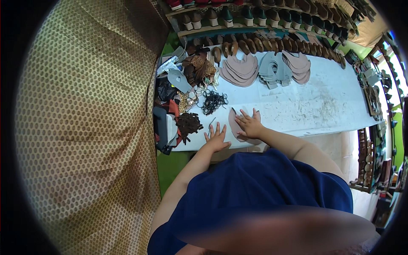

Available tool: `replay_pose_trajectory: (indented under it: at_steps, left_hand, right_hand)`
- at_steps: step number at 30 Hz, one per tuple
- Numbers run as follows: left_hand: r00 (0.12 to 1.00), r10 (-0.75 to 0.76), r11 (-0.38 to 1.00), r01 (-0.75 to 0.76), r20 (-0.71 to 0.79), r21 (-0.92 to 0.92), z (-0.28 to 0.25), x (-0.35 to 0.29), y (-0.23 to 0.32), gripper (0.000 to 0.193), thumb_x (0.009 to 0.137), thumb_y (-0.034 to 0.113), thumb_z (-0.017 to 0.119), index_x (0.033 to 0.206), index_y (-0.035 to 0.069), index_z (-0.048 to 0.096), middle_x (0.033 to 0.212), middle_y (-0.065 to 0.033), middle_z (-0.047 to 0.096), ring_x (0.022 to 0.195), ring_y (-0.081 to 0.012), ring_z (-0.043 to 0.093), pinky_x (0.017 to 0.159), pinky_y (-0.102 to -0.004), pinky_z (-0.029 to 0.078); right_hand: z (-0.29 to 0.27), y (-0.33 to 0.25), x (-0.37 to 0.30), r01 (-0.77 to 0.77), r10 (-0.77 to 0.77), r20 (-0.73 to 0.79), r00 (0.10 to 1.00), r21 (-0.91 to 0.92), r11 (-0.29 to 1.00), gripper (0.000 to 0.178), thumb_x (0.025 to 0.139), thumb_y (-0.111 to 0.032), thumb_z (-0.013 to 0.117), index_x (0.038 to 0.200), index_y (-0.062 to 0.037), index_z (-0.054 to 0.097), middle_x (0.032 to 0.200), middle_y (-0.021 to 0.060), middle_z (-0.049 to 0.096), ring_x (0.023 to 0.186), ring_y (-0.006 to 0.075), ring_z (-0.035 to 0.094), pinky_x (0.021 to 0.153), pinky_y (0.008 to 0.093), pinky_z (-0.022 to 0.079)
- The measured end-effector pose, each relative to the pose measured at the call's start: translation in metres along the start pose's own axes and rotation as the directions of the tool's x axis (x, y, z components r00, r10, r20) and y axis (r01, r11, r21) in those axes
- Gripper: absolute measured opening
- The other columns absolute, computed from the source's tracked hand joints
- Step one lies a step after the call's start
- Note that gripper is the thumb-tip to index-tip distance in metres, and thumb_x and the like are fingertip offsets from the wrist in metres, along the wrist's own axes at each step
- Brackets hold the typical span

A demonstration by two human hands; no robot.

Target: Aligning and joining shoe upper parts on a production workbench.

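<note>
My right hand point(250, 125) lies with its fingers spread over a curved pale-pink cut piece point(233, 126) at the near edge of the white table. That piece looks like a shoe upper, and the hand covers part of it. Just left of it, my left hand point(217, 139) is open, fingers apart, with nothing in it. A thin grey tool point(211, 122) lies by the left fingertips; its kind is too small to make out. Beyond the hands sits a tangle of black cords point(213, 102), with a heap of dark brown strips point(188, 124) to the left.
Stacks of pink cut pieces point(240, 70) and grey cut pieces point(274, 70) lie at the table's far side, before a row of brown shoe forms point(267, 44). Shelves of shoes point(248, 15) stand behind. Scraps dot the white tabletop point(293, 95). A patterned curtain point(93, 127) hangs at left.
</note>
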State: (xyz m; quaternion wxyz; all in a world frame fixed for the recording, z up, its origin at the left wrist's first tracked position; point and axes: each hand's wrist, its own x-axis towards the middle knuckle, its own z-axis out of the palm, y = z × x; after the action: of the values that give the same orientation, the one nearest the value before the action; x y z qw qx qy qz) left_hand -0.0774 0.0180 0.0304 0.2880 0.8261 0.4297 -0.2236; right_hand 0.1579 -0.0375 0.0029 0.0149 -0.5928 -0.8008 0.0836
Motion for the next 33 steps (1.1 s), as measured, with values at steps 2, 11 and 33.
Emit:
replay_pose_trajectory:
  at_steps: [2,11,33]
  left_hand:
    - [1.000,0.000,1.000,0.000,0.004,-0.006,-0.001,-0.001,-0.001,0.105,0.084,0.056,0.065,0.160,0.024,0.000,0.165,-0.0124,-0.016,0.149,-0.0429,-0.018,0.111,-0.0704,-0.002]
    - [0.999,0.009,1.000,-0.008,0.051,-0.019,-0.006,-0.001,0.001,0.106,0.084,0.055,0.066,0.160,0.024,-0.001,0.164,-0.0134,-0.018,0.148,-0.0443,-0.019,0.111,-0.0709,-0.003]
    - [1.000,0.003,1.000,-0.003,0.024,-0.003,-0.002,0.001,0.000,0.103,0.086,0.055,0.063,0.160,0.023,-0.001,0.164,-0.0148,-0.018,0.148,-0.0449,-0.019,0.111,-0.0711,-0.004]
  right_hand:
    - [-0.004,0.001,0.008,-0.016,0.016,-0.002,1.000,-0.002,1.000,0.076,0.093,-0.063,0.042,0.148,-0.0110,0.044,0.156,0.0028,0.039,0.153,0.0251,0.011,0.110,0.0760,0.001]
    - [-0.003,0.009,0.039,-0.055,0.055,-0.002,0.998,0.016,0.998,0.076,0.093,-0.064,0.041,0.147,-0.0115,0.045,0.153,0.0009,0.044,0.153,0.0239,0.013,0.110,0.0759,0.000]
    - [0.005,0.041,-0.047,-0.261,0.261,0.010,0.965,0.011,0.965,0.087,0.092,-0.059,0.049,0.156,-0.0062,0.023,0.164,0.0105,0.020,0.153,0.0291,0.011,0.115,0.0683,0.003]
